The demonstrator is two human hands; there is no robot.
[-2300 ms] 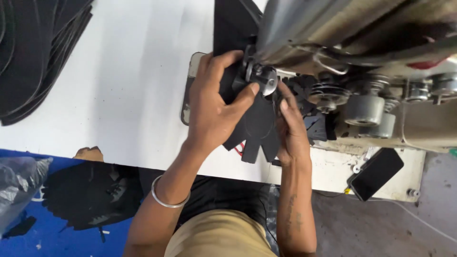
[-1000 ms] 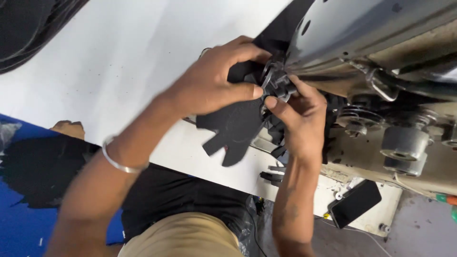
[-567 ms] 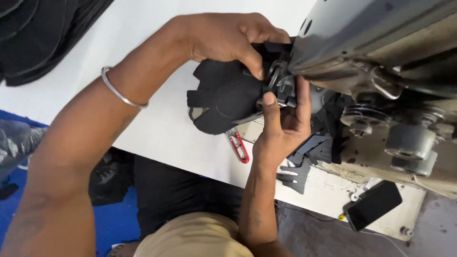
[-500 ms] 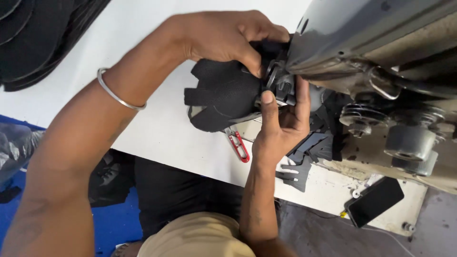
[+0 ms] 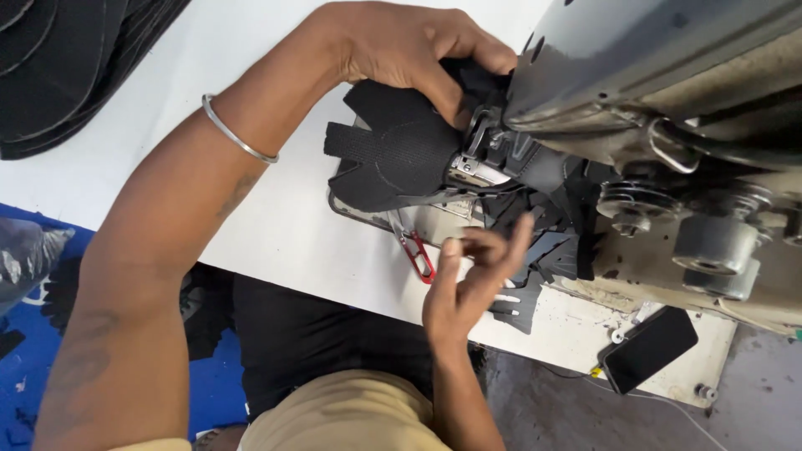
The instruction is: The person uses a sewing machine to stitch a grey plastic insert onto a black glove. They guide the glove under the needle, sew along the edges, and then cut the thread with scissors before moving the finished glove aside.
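My left hand (image 5: 409, 52) grips a black fabric piece (image 5: 393, 154) and presses its edge against the presser foot (image 5: 480, 154) of a grey sewing machine (image 5: 660, 75). The piece droops over the machine's metal plate toward me. My right hand (image 5: 472, 280) hovers below the needle area with fingers loosely curled and apart, holding nothing. It hangs just above a red-handled thread snipper (image 5: 415, 249) lying on the white table (image 5: 251, 225). A metal bangle circles my left wrist.
A stack of black fabric pieces (image 5: 75, 67) lies at the table's far left. More black cut pieces (image 5: 543, 250) sit under the machine head. A dark phone (image 5: 650, 348) rests at the table's right edge. Pulleys (image 5: 710, 242) stick out on the machine's right side.
My right hand has let go of the fabric at the presser foot and dropped down toward me. My left hand still holds the piece at the machine.
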